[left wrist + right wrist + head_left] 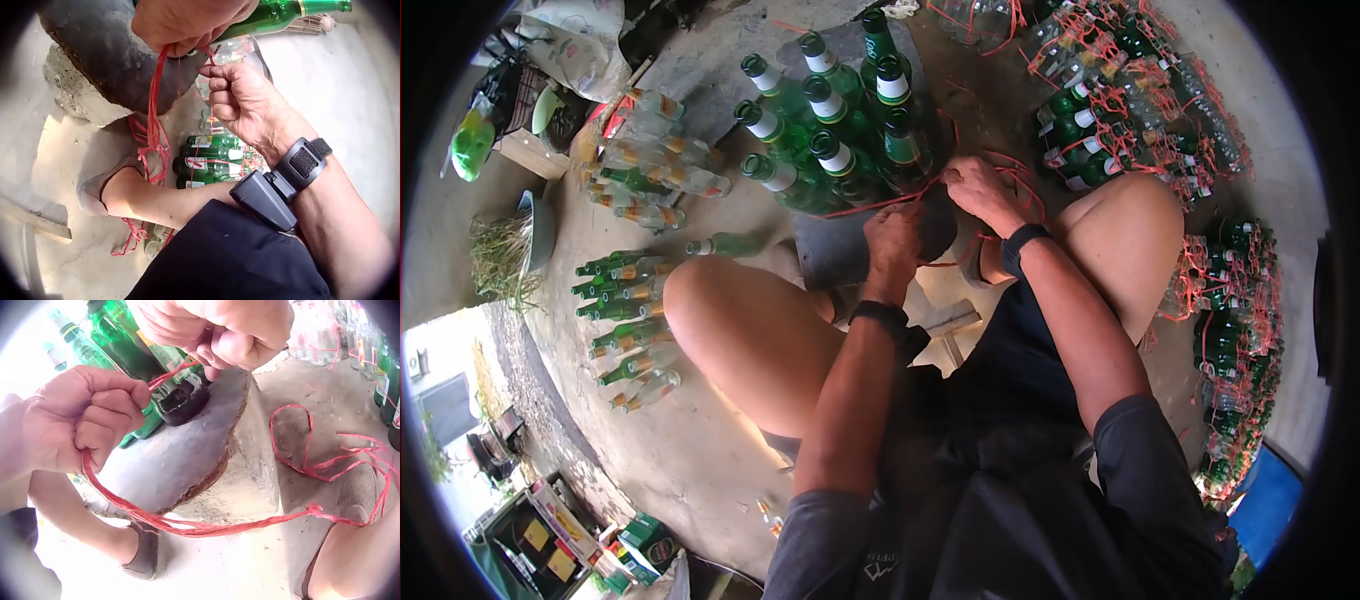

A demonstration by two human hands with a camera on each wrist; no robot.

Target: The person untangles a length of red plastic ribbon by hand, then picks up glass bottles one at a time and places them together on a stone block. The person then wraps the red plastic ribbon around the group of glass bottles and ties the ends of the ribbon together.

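Green bottles (832, 158) stand upright in a tight group on a dark slab (825, 255), with red string (855, 211) running round the near side low down. My left hand (892, 240) grips the string at the front of the group; in the right wrist view a string bundle (187, 526) hangs from under the curled left fist (103, 415). Close by on the right, my right hand (985, 190) pinches string at the group's near right corner. Between the two fists a short taut length of string (169, 376) shows beside a bottle's base.
Loose bottles (625, 285) lie on the floor at the left. Stacks of string-tied bottles (1090, 120) fill the right side. Slack red string (306, 464) trails over the floor by a shoe (357, 490). Both knees flank the slab, which rests on a pale block (250, 475).
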